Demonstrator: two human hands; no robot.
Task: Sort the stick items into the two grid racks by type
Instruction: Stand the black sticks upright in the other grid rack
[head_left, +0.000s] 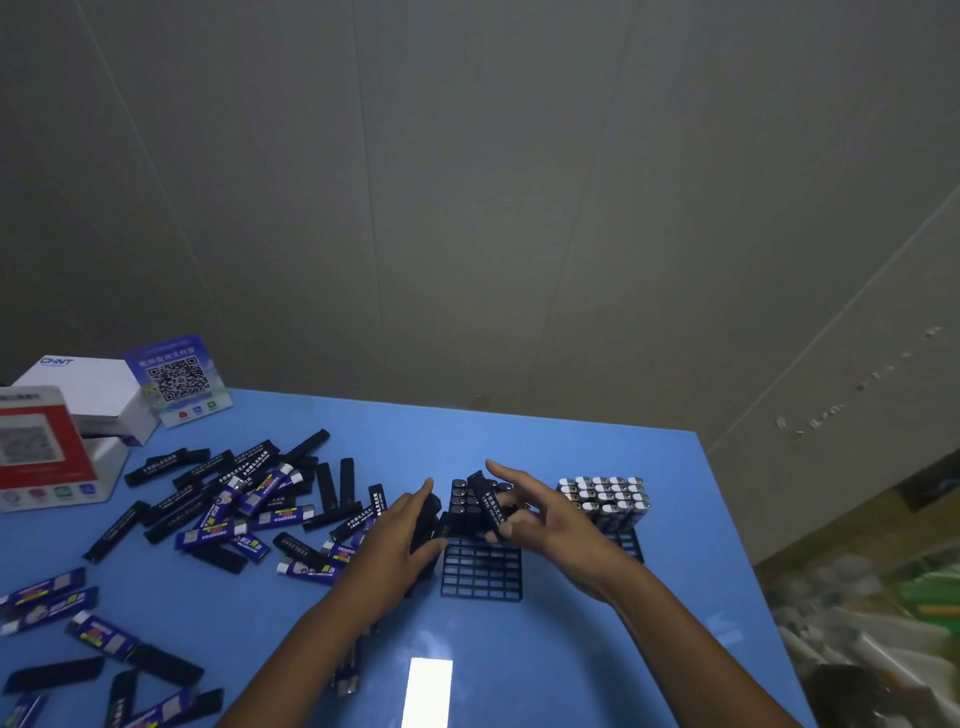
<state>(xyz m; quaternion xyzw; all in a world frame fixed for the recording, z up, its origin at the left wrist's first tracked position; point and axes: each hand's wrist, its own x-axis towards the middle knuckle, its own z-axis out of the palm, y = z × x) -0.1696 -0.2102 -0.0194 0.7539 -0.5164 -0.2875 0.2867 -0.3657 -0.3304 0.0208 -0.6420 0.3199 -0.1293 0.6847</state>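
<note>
A black grid rack (480, 571) stands mid-table with black sticks upright in its far rows. My right hand (540, 519) pinches a black stick with white lettering (491, 506), tilted above that rack. My left hand (400, 535) grips another black stick (426, 525) just left of the rack. To the right, a second rack (631, 543) is packed with blue sticks showing silver tops (605, 493). Several loose black sticks (171, 506) and blue sticks (208, 530) lie scattered over the left of the table.
The blue table (571, 649) ends at its right edge near a cluttered floor. White boxes (88, 389), a red-and-white QR stand (36, 447) and a blue QR card (176, 379) sit at the far left. A grey wall stands behind.
</note>
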